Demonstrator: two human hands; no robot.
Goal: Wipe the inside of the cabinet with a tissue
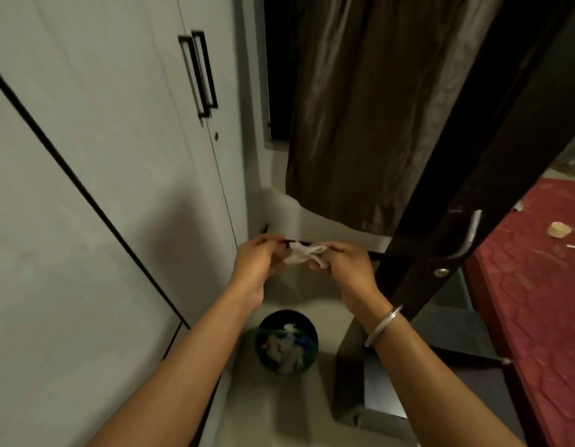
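Observation:
A crumpled white tissue (303, 254) is stretched between both my hands in the middle of the view. My left hand (258, 261) pinches its left end and my right hand (342, 264) pinches its right end; a silver bangle sits on my right wrist. To the left stands the pale grey cabinet (118, 150) with its doors closed and two black bar handles (200, 72) side by side. Its inside is hidden.
A round black bin (286, 341) with white scraps inside stands on the floor below my hands. A brown curtain (370, 108) hangs ahead. A dark open door (492, 150) with a metal lever handle is on the right, and a red bed (544, 285) lies beyond it.

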